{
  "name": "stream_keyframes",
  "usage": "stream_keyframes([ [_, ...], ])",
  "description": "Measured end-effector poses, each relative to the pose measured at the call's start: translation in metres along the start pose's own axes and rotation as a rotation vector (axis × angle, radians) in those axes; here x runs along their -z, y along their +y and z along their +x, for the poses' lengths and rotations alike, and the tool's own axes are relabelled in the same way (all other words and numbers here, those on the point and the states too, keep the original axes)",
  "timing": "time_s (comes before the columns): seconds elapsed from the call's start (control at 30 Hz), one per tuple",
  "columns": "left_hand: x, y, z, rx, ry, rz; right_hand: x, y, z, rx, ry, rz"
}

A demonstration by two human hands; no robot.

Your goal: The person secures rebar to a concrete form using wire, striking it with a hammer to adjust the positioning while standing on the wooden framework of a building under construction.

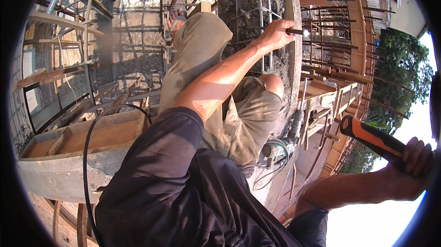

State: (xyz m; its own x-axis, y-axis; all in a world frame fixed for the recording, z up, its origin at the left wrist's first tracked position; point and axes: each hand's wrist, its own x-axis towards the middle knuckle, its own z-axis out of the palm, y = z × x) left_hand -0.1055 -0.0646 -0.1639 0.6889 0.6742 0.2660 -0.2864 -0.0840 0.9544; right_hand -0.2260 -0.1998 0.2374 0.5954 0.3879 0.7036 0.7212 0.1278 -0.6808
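My left hand (pixel 278 35) is closed around a dark metal chisel (pixel 296 31), whose bright struck end sticks out to the right. It is over a long concrete edge (pixel 294 70), beside steel rebar (pixel 262 13) set in rough, broken concrete. At the far right, my right hand (pixel 417 156) is raised and closed on the black-and-orange handle of a hammer (pixel 374 139). The handle's butt points left, toward the middle of the view; the hammer's head cannot be made out. The chisel and the hammer are well apart.
A green power drill (pixel 275 149) with a coiled cable lies right of my bent knee. A black cable (pixel 87 155) loops on the left, by a timber-lined concrete beam (pixel 64 173). Rebar and formwork (pixel 360 40) rise on the right; wooden poles (pixel 87 26) stand at left.
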Motion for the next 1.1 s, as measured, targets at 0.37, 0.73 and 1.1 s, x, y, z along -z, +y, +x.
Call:
stream_keyframes([
  [0.37,0.000,-0.001,-0.001,0.017,-0.011,0.038,0.017,0.151,-0.147,-1.150,-0.340,-0.382],
  [0.73,0.005,0.002,-0.004,0.017,-0.043,-0.069,-0.037,0.016,-0.011,0.137,0.191,-0.128],
  [1.1,0.001,-0.001,-0.008,0.017,-0.040,-0.037,0.031,0.101,-0.111,-0.902,-0.300,-0.225],
])
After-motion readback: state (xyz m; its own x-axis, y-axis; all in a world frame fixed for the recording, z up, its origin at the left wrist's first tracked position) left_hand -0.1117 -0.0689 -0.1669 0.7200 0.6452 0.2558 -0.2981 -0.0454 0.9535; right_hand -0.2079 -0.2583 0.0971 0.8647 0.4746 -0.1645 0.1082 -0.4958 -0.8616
